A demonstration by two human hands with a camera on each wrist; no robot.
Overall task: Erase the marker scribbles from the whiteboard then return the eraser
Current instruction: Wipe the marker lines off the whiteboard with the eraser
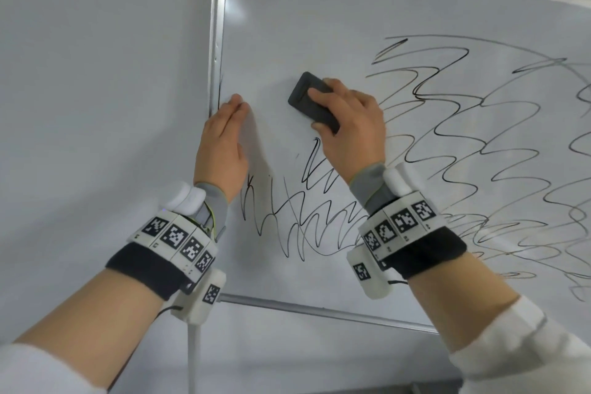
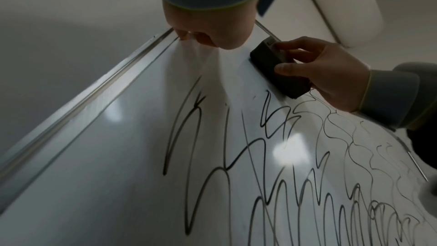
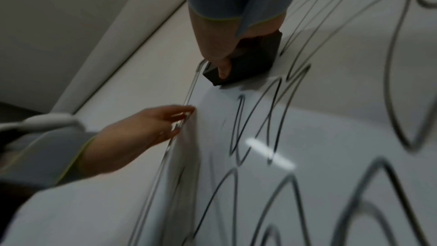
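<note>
Head view: right hand [image 1: 348, 125] fingers clamped on the eraser [image 1: 315, 102], pressed to the whiteboard [image 1: 287, 25] beside the scribbles [image 1: 463, 125]; no legible writing. Left hand [image 1: 220, 144] fingers straight together at the frame. Left wrist view alone shows the thumb [image 2: 287, 68] on the eraser's edge.

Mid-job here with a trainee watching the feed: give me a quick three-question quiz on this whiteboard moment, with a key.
1. True or false: the eraser lies flat against the whiteboard.
2. Which hand grips the eraser? A) left B) right C) both
3. Fill in: the left hand rests with straight fingers at the board's ____ edge.

Key:
1. True; the left wrist view shows it pressed flat on the surface.
2. B; the right hand holds it, thumb and fingers curled round its sides. Marker scribbles remain below and to the right.
3. Left, beside the metal frame.
</note>
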